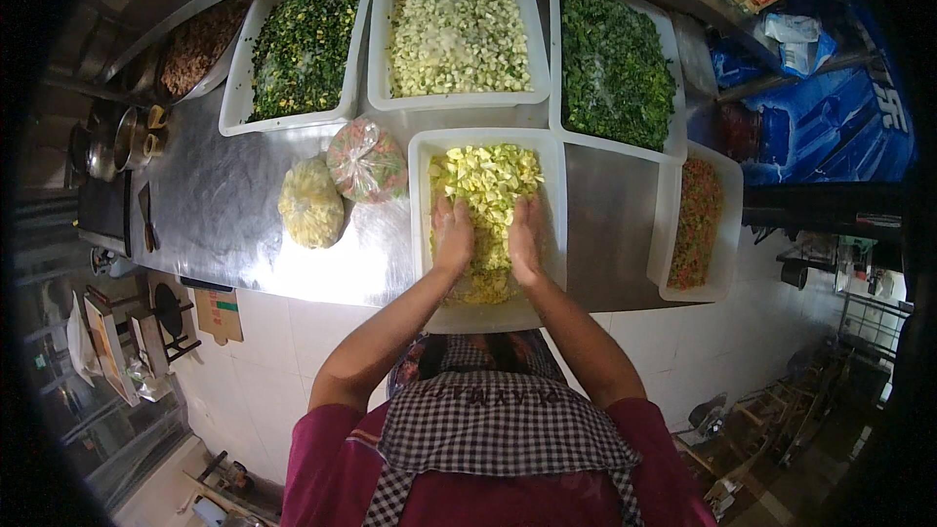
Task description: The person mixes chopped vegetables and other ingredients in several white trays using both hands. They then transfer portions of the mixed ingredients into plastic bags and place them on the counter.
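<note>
Before me a white plastic tub point(561, 234) holds chopped pale yellow-green vegetable point(489, 176), probably cabbage. My left hand point(453, 234) is inside the tub at the left of the heap, its fingers pointing away from me and partly sunk in the pieces. On the heap's right side, my right hand point(525, 238) is placed the same way, palm facing inward. The vegetable lies between the two hands, with finer wet-looking bits nearer me. Left of the tub, on the steel table point(219, 197), stand a tied clear bag of yellowish food point(312, 203) and a tied bag of red and green pieces point(366, 161).
Behind stand tubs of dark chopped greens with yellow bits point(307, 51), pale diced vegetable point(461, 36) and chopped leafy greens point(615, 73). A tub of red and green mix point(695, 227) is at the right edge. A knife point(147, 216) and metal bowls point(128, 139) lie left.
</note>
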Demonstrator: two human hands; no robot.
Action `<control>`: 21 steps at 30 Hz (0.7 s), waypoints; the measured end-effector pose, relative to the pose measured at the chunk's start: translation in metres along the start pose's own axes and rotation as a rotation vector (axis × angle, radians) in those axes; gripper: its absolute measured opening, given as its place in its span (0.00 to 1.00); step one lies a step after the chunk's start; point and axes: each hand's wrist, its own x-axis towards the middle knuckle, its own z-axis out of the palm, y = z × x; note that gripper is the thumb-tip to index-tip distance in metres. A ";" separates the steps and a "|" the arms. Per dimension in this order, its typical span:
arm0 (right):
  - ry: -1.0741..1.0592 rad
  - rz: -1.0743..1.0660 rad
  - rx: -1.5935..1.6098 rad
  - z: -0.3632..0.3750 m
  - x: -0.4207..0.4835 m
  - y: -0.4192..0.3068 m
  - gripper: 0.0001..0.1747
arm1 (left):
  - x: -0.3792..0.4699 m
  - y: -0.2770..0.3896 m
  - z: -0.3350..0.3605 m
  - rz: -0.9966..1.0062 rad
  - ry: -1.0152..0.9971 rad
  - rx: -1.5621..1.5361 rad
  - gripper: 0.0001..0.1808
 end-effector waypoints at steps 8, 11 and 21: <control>-0.439 -0.135 -0.046 -0.043 -0.042 -0.001 0.41 | -0.050 -0.013 -0.014 0.248 -0.242 0.114 0.22; -0.162 -0.142 -0.082 -0.042 -0.010 -0.019 0.39 | -0.005 -0.016 -0.014 0.849 0.167 0.569 0.27; -0.302 -0.039 0.052 -0.018 0.007 -0.035 0.33 | 0.011 0.016 -0.001 0.359 -0.230 0.116 0.24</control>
